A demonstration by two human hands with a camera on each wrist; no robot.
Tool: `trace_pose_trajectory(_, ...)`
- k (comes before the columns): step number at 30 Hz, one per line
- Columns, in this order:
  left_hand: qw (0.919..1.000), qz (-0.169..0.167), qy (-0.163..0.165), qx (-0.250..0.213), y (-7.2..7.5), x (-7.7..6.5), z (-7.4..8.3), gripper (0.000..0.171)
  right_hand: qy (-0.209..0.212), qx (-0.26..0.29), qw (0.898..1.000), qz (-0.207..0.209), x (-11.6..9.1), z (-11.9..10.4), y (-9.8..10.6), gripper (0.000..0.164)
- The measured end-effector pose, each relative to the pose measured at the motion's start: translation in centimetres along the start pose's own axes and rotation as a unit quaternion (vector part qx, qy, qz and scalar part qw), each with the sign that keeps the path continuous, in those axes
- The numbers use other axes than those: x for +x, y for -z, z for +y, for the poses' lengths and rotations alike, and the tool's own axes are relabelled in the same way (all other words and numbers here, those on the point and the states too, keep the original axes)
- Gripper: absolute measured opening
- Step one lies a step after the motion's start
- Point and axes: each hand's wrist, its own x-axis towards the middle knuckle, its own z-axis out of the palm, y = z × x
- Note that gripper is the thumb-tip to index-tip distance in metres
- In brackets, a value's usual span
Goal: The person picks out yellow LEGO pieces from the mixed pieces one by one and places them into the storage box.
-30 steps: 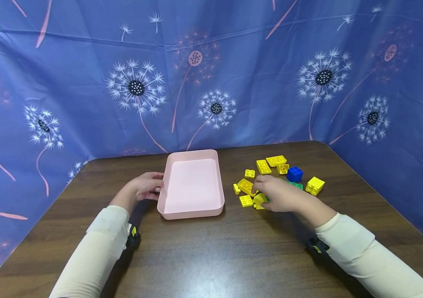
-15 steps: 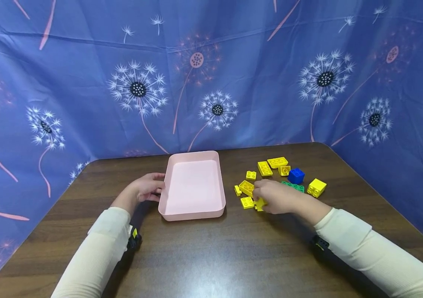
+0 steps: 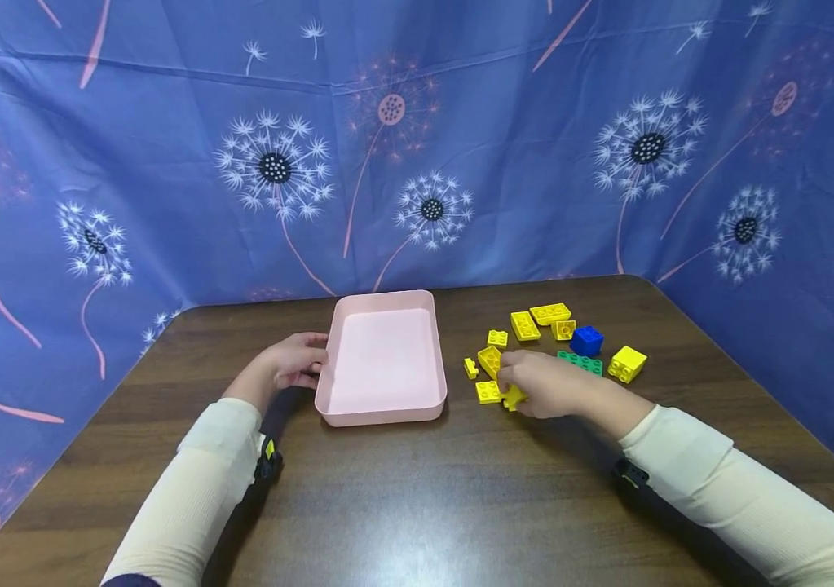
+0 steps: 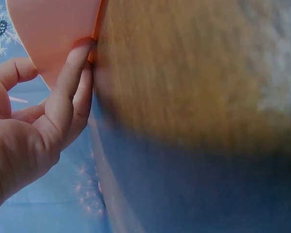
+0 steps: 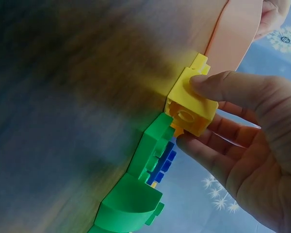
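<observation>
My left hand (image 3: 290, 360) holds the left wall of a shallow pink tray (image 3: 380, 416); in the left wrist view, fingertips lie against the tray's outer wall (image 4: 58, 29) and another finger reaches its rim. To the tray's right, my right hand (image 3: 544, 383) pinches a yellow toy building brick (image 5: 191, 94), thumb on one face and fingers on the opposite side. In the head view the hand partly covers this brick. A green studded brick (image 5: 150, 145) and a rounded green brick (image 5: 128, 204) lie close to it in the right wrist view.
Several yellow bricks (image 3: 488, 392) lie between the tray and my right hand. More yellow bricks (image 3: 525, 326) lie farther back. A blue brick (image 3: 587, 341) and a yellow brick (image 3: 628, 364) sit to the right. A patterned blue cloth (image 3: 417, 147) hangs behind the wooden table (image 3: 402, 505).
My right fingers have closed on the yellow brick, and the hand has shifted slightly, showing more of the green brick behind it. My left hand stays at the tray.
</observation>
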Motion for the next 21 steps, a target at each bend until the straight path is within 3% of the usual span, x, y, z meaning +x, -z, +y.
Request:
trace_pose_trajectory(11, 0.9999, 0.006, -0.003, 0.013, -0.22, -0.09, 0.44, 0.066, 0.002, 0.006, 1.0, 0.004, 0.08, -0.21, 0.06, 0.027)
trace_pose_trajectory(21, 0.9998, 0.01, -0.006, 0.015, -0.27, 0.17, -0.13, 0.065, 0.014, 0.002, 1.0, 0.006, 0.3, -0.67, 0.62, 0.028)
